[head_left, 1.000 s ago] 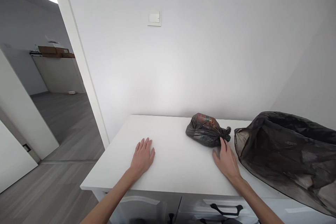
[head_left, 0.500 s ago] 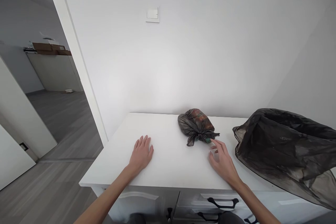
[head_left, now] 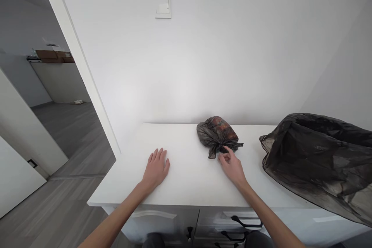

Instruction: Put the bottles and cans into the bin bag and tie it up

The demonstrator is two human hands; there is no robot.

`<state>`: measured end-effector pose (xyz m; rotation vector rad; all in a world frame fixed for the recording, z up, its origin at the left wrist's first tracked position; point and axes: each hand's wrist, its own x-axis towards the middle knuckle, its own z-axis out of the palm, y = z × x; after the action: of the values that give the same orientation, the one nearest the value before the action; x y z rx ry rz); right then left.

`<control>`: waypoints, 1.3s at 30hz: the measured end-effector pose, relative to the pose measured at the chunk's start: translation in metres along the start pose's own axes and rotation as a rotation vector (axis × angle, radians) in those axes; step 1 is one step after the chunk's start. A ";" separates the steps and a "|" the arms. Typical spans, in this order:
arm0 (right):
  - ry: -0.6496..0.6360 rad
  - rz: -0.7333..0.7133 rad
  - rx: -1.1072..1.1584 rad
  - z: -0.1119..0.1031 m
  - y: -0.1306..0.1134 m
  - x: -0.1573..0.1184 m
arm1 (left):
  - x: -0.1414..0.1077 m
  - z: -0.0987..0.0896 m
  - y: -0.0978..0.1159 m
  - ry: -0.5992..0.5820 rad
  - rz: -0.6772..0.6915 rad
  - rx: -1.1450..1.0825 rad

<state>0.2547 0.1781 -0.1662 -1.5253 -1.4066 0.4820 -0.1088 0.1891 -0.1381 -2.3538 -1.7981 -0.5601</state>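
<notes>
A small dark translucent plastic bag [head_left: 216,133], tied in a knot, lies on the white cabinet top [head_left: 186,186] near the wall. Something with orange-red on it shows through the film. My right hand [head_left: 231,166] reaches the knot at the bag's front, its fingers bent and closed on the gathered plastic; the fingertips are partly hidden. To the left, my left hand [head_left: 156,167] rests flat on the cabinet top, fingers stretched out and holding nothing.
A large dark bin bag [head_left: 316,166] with its mouth open stands at the right, hanging over the cabinet's front edge. Below are drawers with black handles [head_left: 246,223]. A light switch [head_left: 163,9] is on the wall. An open doorway lies at the left.
My right hand has moved left and slightly away from me, from beside the small bag's tied end onto its knot. My left hand stays in place. The view has shifted slightly.
</notes>
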 end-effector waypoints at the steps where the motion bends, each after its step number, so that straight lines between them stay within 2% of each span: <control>1: 0.006 0.015 0.015 0.001 -0.001 0.001 | 0.000 0.000 0.000 0.000 0.000 0.000; 7: 0.033 0.048 0.056 -0.002 0.001 0.003 | 0.003 -0.004 0.004 -0.007 0.002 -0.009; 11: 0.049 0.046 0.055 -0.008 -0.006 -0.002 | 0.003 -0.013 0.009 -0.001 0.009 -0.016; 16: 0.052 0.033 0.067 -0.016 -0.018 -0.013 | -0.001 -0.027 0.026 0.044 0.070 -0.047; 19: 0.012 0.018 0.089 -0.018 -0.021 -0.021 | -0.001 -0.035 0.053 0.082 0.182 -0.094; 22: -0.058 -0.019 0.118 -0.019 -0.022 -0.027 | 0.006 -0.040 0.095 0.117 0.304 -0.146; 26: -0.161 -0.081 0.146 -0.024 -0.028 -0.036 | 0.029 -0.041 0.155 0.154 0.449 -0.223; 28: -0.205 -0.102 0.154 -0.030 -0.033 -0.042 | 0.044 -0.039 0.175 0.148 0.511 -0.263; 30: -0.231 -0.111 0.158 -0.037 -0.037 -0.047 | 0.059 -0.034 0.186 0.125 0.544 -0.291; 34: -0.222 -0.097 0.156 -0.048 -0.040 -0.057 | 0.084 -0.023 0.190 0.126 0.474 -0.346; 37: -0.209 -0.089 0.143 -0.055 -0.042 -0.063 | 0.102 -0.018 0.181 0.193 0.303 -0.408; 39: -0.213 -0.093 0.131 -0.062 -0.045 -0.066 | 0.113 -0.019 0.168 0.239 0.179 -0.455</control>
<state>0.2639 0.0879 -0.1218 -1.3278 -1.5693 0.6821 0.0719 0.2375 -0.0592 -2.5438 -1.4552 -1.2745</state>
